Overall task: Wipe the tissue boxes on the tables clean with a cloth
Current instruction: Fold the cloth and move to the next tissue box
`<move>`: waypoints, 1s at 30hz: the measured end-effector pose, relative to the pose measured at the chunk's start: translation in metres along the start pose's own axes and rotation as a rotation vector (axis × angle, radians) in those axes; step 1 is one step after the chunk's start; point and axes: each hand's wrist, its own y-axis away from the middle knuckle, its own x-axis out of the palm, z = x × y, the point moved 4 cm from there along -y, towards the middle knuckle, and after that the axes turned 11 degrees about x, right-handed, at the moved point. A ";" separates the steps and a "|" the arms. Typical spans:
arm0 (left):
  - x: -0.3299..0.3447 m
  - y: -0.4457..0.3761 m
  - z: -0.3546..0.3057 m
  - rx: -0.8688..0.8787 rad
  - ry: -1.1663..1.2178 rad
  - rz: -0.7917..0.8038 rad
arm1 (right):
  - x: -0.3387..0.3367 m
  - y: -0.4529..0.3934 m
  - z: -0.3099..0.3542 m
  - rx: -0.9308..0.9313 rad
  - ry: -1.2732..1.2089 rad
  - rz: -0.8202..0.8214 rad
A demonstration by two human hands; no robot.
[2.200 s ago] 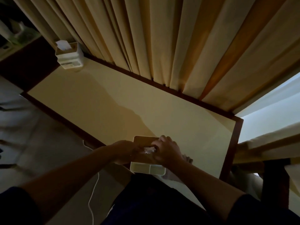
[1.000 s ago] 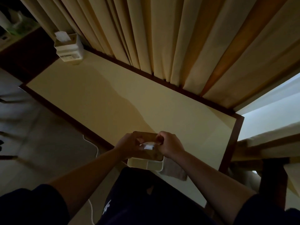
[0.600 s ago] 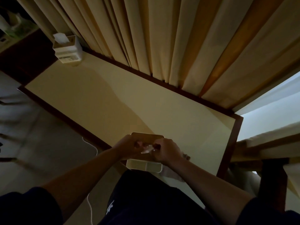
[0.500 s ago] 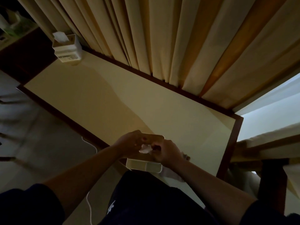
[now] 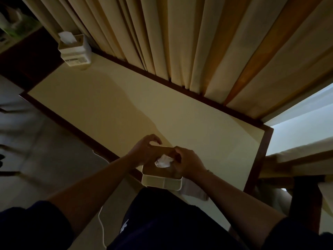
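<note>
Head camera, low centre of the frame: a tissue box [image 5: 161, 179] sits at the near edge of the table [image 5: 108, 109], with a cloth [image 5: 193, 190] lying just right of it. The left hand [image 5: 144, 152] curls over the box's far left corner. The right hand [image 5: 187, 163] pinches the white tissue [image 5: 163, 161] poking from the lid. A second tissue box [image 5: 74, 51] stands in the upper left, beside the curtain [image 5: 180, 42].

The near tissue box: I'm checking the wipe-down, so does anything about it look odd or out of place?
Yes. The near tissue box overhangs the table edge toward the person, and its tissue sits crumpled rather than upright. The cloth lies on the table beside it, in neither hand. The far box stands squarely at the far corner.
</note>
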 end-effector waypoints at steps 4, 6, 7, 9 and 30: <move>0.000 0.016 0.013 0.132 -0.194 0.072 | -0.002 -0.007 0.007 -0.005 0.122 0.091; 0.003 0.027 0.007 0.191 -0.204 0.153 | -0.001 -0.006 0.009 -0.028 0.137 0.089; 0.005 0.029 0.000 0.230 -0.191 0.198 | 0.000 -0.005 0.009 -0.046 0.125 0.080; 0.009 0.031 -0.012 0.279 -0.234 0.268 | 0.004 -0.003 0.007 -0.071 0.091 0.037; 0.018 0.028 0.029 0.068 -0.239 -0.171 | -0.004 -0.010 0.007 0.060 -0.138 0.063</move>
